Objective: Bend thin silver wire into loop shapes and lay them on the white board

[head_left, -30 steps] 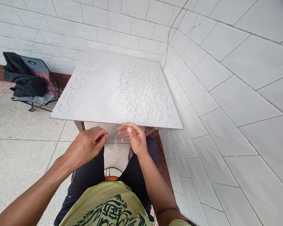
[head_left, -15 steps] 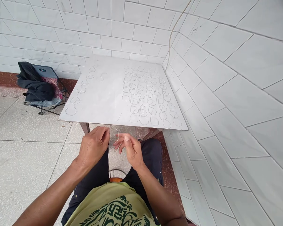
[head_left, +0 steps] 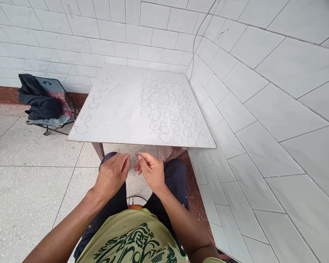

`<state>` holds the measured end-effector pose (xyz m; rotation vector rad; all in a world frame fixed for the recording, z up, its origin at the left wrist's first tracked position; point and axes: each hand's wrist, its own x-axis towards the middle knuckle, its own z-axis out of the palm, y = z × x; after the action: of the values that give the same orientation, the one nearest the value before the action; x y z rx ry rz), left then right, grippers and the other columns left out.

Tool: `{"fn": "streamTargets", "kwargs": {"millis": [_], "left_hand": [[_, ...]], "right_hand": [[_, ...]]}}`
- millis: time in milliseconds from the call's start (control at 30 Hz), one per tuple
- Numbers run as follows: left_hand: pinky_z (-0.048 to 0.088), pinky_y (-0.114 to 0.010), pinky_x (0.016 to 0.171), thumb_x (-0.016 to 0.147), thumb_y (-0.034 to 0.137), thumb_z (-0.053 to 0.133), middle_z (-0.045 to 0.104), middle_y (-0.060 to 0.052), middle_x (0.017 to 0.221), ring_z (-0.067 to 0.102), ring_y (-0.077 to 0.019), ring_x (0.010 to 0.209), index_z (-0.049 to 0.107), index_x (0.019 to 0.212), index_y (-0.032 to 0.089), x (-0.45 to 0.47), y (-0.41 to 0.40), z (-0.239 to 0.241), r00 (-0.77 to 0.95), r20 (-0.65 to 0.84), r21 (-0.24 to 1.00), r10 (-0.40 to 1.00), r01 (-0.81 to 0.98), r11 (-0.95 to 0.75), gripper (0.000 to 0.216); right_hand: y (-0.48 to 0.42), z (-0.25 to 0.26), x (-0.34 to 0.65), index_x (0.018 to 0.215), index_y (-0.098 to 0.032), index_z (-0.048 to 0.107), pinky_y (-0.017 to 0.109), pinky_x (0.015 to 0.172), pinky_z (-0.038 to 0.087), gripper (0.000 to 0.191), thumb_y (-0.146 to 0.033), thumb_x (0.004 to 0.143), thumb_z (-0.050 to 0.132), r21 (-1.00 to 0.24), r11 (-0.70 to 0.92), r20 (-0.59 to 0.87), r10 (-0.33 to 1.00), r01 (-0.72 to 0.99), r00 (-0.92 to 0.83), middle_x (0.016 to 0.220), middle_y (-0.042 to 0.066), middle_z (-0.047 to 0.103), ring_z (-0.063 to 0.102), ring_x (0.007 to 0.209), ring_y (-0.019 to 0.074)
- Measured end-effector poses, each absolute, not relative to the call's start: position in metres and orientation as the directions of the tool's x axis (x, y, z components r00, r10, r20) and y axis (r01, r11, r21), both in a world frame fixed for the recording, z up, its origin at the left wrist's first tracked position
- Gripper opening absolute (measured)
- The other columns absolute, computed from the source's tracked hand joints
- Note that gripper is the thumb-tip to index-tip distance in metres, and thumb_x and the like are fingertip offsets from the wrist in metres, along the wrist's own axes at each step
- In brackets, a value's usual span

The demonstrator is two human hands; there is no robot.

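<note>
Just in front of the table edge, my left hand [head_left: 113, 171] is closed in a pinch on a thin pale wire [head_left: 139, 149]. The wire rises in a slight curve toward the table. My right hand [head_left: 151, 170] faces the left one, thumb and forefinger pressed together by the wire, its other fingers curled. A small gap separates the fingertips of the two hands. Beyond them, the white tabletop [head_left: 115, 120] bears rows of thin curled pieces [head_left: 164, 109] that look like bent wire. Several more curls [head_left: 93, 105] run along its left side.
A folding chair [head_left: 63, 96] with dark cloth [head_left: 41, 102] on it stands left of the table. White tiled walls rise behind and to the right. A cable [head_left: 194, 47] hangs in the corner. My knees are under the front edge.
My right hand's thumb and forefinger have come together from an open pose. The hands have moved closer, and the wire's visible part now slants up to the right.
</note>
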<state>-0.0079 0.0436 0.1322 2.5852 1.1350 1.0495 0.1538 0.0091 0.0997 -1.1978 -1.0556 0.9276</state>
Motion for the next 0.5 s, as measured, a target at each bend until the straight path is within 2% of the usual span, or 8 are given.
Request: {"fn": "streamTargets", "kwargs": {"millis": [100, 167, 233, 367, 500], "left_hand": [[0.052, -0.028, 0.068, 0.103, 0.023, 0.056, 0.075, -0.003, 0.083, 0.067, -0.0151, 0.07, 0.072, 0.099, 0.02, -0.005, 0.035, 0.129, 0.362, 0.471, 0.583, 0.805, 0.558, -0.591, 0.017], [0.053, -0.027, 0.063, 0.101, 0.032, 0.06, 0.075, -0.001, 0.081, 0.067, -0.0148, 0.065, 0.075, 0.1, 0.022, -0.003, 0.033, 0.128, 0.264, 0.332, 0.765, 0.906, 0.486, -0.422, 0.018], [0.052, -0.026, 0.055, 0.098, 0.039, 0.064, 0.074, -0.001, 0.076, 0.065, -0.0147, 0.059, 0.077, 0.102, 0.023, -0.002, 0.034, 0.129, 0.21, 0.163, 0.897, 0.964, 0.375, -0.233, 0.021], [0.048, -0.025, 0.046, 0.089, 0.042, 0.075, 0.07, 0.0, 0.071, 0.059, -0.0126, 0.049, 0.077, 0.096, 0.019, 0.0, 0.043, 0.133, 0.197, -0.061, 0.976, 0.978, 0.219, 0.017, 0.024], [0.049, -0.026, 0.047, 0.084, 0.042, 0.08, 0.071, -0.001, 0.072, 0.06, -0.0127, 0.048, 0.075, 0.093, 0.017, 0.001, 0.05, 0.133, 0.221, -0.161, 0.979, 0.962, 0.156, 0.128, 0.027]], "right_hand": [[0.01, 0.101, 0.161, 0.1, -0.02, 0.075, 0.024, 0.047, 0.05, 0.024, -0.04, 0.099, 0.062, -0.993, 0.119, 0.119, 0.971, 0.011, 0.209, 0.069, 0.001, 0.072, 0.064, 0.053, 0.0131], [0.011, 0.102, 0.166, 0.1, -0.02, 0.076, 0.024, 0.05, 0.05, 0.023, -0.039, 0.099, 0.062, -0.993, 0.111, 0.116, 0.978, 0.034, 0.173, 0.07, 0.001, 0.072, 0.065, 0.055, 0.0132], [0.012, 0.102, 0.17, 0.1, -0.019, 0.076, 0.024, 0.052, 0.051, 0.024, -0.039, 0.099, 0.062, -0.992, 0.104, 0.113, 0.982, 0.065, 0.151, 0.07, 0.001, 0.071, 0.065, 0.056, 0.0129], [0.016, 0.101, 0.178, 0.102, -0.019, 0.078, 0.024, 0.054, 0.049, 0.025, -0.037, 0.1, 0.06, -0.97, 0.151, 0.176, 0.977, 0.189, 0.121, 0.068, 0.0, 0.069, 0.06, 0.056, 0.0121], [0.02, 0.099, 0.184, 0.113, -0.02, 0.079, 0.025, 0.059, 0.048, 0.027, -0.032, 0.103, 0.056, -0.917, 0.226, 0.269, 0.959, 0.329, 0.092, 0.072, 0.001, 0.07, 0.06, 0.061, 0.0132]]}}
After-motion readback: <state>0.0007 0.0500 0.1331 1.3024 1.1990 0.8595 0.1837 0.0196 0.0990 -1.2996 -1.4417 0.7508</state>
